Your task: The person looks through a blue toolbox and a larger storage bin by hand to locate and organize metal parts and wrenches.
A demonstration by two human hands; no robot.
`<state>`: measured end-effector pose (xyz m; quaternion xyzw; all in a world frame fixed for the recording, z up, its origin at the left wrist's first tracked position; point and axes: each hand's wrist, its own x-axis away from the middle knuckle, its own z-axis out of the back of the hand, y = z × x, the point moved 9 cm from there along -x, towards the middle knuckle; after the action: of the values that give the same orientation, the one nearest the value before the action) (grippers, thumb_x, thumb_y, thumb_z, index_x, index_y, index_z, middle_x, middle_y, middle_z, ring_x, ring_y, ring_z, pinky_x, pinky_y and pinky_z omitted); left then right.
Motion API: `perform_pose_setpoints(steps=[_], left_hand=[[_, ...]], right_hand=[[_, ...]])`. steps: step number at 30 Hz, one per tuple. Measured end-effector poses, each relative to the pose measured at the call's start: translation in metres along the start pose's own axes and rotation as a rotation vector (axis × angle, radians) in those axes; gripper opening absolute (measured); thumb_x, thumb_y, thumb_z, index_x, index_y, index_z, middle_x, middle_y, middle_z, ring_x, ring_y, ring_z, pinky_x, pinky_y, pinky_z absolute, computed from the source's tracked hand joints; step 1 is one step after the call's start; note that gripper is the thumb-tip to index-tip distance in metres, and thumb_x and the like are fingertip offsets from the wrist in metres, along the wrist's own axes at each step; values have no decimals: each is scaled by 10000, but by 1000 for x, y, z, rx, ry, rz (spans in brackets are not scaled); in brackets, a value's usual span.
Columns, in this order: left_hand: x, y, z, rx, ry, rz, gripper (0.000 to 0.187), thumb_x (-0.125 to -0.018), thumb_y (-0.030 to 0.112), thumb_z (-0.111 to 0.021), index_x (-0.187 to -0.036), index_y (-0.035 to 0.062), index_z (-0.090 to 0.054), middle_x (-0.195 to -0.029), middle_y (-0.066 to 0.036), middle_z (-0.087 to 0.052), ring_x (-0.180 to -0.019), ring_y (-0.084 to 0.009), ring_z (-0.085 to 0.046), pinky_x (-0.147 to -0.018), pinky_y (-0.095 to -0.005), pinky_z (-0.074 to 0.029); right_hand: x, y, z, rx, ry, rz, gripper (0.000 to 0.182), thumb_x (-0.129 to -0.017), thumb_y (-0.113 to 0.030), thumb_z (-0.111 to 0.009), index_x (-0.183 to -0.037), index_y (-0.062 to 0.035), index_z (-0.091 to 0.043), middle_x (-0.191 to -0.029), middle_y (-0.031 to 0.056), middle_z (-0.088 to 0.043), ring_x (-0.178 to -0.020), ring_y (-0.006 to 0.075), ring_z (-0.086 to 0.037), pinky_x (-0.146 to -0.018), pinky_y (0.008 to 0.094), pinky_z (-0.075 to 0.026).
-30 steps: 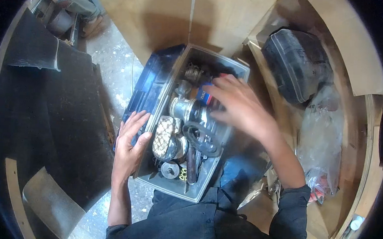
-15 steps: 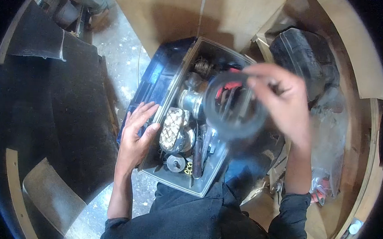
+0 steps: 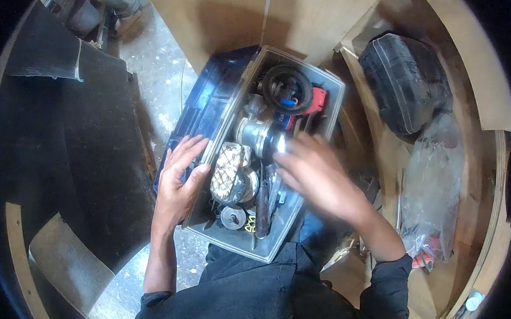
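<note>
the left hand (image 3: 179, 184) lies flat, fingers spread, on the near-left rim of the clear parts bin (image 3: 323, 85), gripping nothing. the right hand (image 3: 315, 177) hovers blurred over the bin's middle, fingers loosely open and empty, touching the metal cylinder (image 3: 257, 135). the black coil (image 3: 286, 87) lies beyond, at the far end.
</note>
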<state>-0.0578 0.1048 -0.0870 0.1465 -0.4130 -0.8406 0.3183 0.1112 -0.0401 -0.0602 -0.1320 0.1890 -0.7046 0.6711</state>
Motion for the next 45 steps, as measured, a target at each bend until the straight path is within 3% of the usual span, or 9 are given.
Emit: perform_pose_setpoints(steps=[5,14,21,28,31,34,35,39,45], left_hand=[[1,-2,2,-21,10,-8,453,-948,305,-642,-1336,70,-628,-1416,-157,-577,-1424,-336,-419,-1207,-518,-176],[0,4,1,-17,5,-13,457,-948,308,-649,-1342,77,-626,-1421,-158,-573,-1427,-341,-414,-1208,-519,-173],[0,-1,1,12,6,-15,451,-948,312,-651,-1336,84,-631,-1421,-148,-575,-1433,-343,-405,-1205,-545,-161],[0,4,2,-27,-11,-32,449,-951,314,-640,-1344,99,-629,-1426,-149,-569,-1440,-343,-395,-1206,-551,-157],[0,4,2,-30,-8,-30,446,-950,312,-639,-1345,104,-629,-1428,-146,-566,-1444,-341,-388,-1207,-554,-149],[0,3,2,-23,-14,-20,445,-951,310,-638,-1343,99,-629,-1428,-145,-566,-1444,-340,-388,-1208,-551,-144],[0,3,2,-18,-13,-20,445,-952,310,-638,-1343,97,-629,-1427,-145,-567,-1443,-340,-389,-1209,-549,-144],[1,6,2,-15,-15,-19,447,-951,312,-638,-1340,90,-630,-1428,-146,-566,-1443,-340,-389,-1210,-544,-145],[2,8,3,-21,-4,-20,447,-949,310,-637,-1335,83,-633,-1426,-150,-568,-1440,-338,-394,-1210,-542,-146]], right_hand=[[9,-2,9,-156,-15,-10,163,-846,-155,-711,-962,-44,-685,-939,113,-589,-927,284,-566,-846,436,-434],[-16,-11,-21,-38,-39,-46,118,-736,-45,-685,-832,19,-707,-916,201,-599,-936,334,-590,-808,461,-456],[3,-32,-18,-158,-49,138,135,-738,-3,-687,-868,5,-655,-913,168,-602,-938,323,-568,-820,441,-458],[-16,-10,-35,-187,-158,-7,187,-767,-9,-687,-940,-8,-619,-857,148,-612,-889,326,-604,-841,460,-463],[-11,0,-14,-466,-48,-76,261,-809,-16,-711,-1061,-10,-640,-937,138,-670,-932,273,-658,-827,415,-507],[-4,20,-5,-1040,-21,-346,372,-875,-74,-710,-1241,-49,-649,-1153,118,-711,-1055,214,-677,-928,353,-542],[-1,25,-1,-1065,52,-288,377,-910,-43,-706,-1280,-17,-639,-1136,98,-716,-988,122,-664,-786,259,-537],[9,35,5,-1232,53,-377,258,-943,-66,-678,-1193,-4,-697,-966,51,-720,-774,54,-626,-694,214,-512],[15,48,14,-1293,139,-315,238,-969,-99,-653,-1176,10,-695,-923,30,-703,-735,60,-598,-670,211,-495]])
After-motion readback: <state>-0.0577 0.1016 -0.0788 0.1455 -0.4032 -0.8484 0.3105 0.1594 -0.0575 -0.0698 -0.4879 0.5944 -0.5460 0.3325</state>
